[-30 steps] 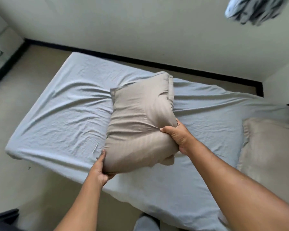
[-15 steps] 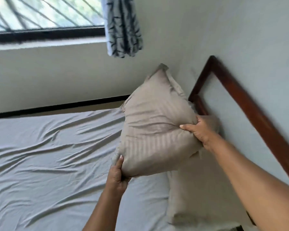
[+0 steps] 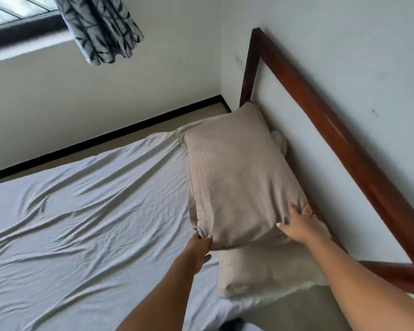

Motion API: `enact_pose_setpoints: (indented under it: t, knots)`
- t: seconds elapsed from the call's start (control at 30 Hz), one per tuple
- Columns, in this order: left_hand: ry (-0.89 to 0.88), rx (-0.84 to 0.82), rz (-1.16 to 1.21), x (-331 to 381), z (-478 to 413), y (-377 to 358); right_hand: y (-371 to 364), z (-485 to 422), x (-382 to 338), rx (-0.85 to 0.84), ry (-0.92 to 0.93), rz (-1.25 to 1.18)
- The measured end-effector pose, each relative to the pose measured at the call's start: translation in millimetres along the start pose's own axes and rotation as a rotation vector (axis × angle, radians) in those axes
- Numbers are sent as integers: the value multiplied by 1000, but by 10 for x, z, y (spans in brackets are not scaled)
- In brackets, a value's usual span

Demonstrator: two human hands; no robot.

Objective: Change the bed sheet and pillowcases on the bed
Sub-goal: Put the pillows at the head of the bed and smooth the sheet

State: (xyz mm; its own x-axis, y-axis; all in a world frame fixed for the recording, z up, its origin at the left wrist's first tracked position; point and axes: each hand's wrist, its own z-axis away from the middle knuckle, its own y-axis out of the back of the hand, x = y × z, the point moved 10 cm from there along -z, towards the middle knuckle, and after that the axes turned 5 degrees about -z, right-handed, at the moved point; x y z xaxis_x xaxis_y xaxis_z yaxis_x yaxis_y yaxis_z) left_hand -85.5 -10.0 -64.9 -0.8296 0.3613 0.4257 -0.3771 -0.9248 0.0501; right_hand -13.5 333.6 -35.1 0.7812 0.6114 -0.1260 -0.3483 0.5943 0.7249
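Pillow (image 3: 239,177) lowered flat beside headboard (image 3: 344,149).

A beige pillow (image 3: 239,177) lies lengthwise along the dark wooden headboard (image 3: 344,144), its far end at the headboard's corner post; its near end overlaps a second pillow (image 3: 261,268) in a matching case, which lies closer to the person; the left hand (image 3: 198,249) grips the near left corner of the beige pillow, fingers curled into the bunched fabric; the right hand (image 3: 299,225) holds the near right corner, thumb spread across the top, fingers bent over the edge beside the headboard; a wrinkled pale sheet (image 3: 81,223) covers the mattress; a patterned grey curtain (image 3: 101,27) hangs beside a dark-framed window (image 3: 17,22).
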Motion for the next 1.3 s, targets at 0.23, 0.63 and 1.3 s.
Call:
enact_pose_setpoints:
  t: [0.23, 0.63, 1.3]
  knots:
    - [-211, 102, -667, 115, 179, 296, -98, 418, -939, 192, 215, 140]
    - [-296, 396, -1039, -660, 997, 1782, -1160, 1767, -2726, 20, 782, 386]
    - [-236, 577, -1058, -2923, 2396, 4725, -3116, 4527, -4212, 95, 995, 548]
